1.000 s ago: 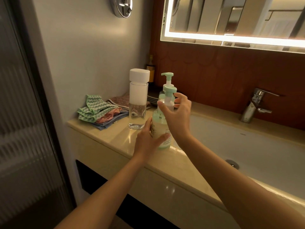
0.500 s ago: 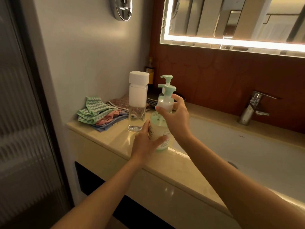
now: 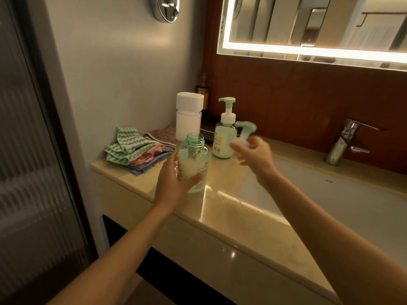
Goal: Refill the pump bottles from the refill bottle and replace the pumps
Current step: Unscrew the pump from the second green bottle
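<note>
A bathroom counter (image 3: 231,219) seen from above, with two bare arms reaching in from six o'clock. Furthest left, at nine o'clock of the bottles, lies a pile of folded cloths (image 3: 132,150). Next, the refill bottle (image 3: 189,119) stands upright with its white cap on, just behind the open bottle.

The left hand (image 3: 170,186) wraps the lower body of the open bottle (image 3: 195,155), fingers curled round its front. The bottle appears to stand on the counter near the front edge. Its long axis is vertical, its threaded mouth points to twelve o'clock, and it is part full of pale liquid.

At its one o'clock a second pump bottle (image 3: 224,139) stands with its pump fitted, spout pointing to nine o'clock. The right hand (image 3: 256,158) holds the removed pump (image 3: 245,129), head up (blurred, so the exact grip is unclear), near the sink (image 3: 330,194). A tap (image 3: 343,142) is at three o'clock.

The open bottle looks like light, smooth, clear plastic. It is probably slippery when wet and easy to tip. A low grip round the body, as here, should steady it for pouring.
</note>
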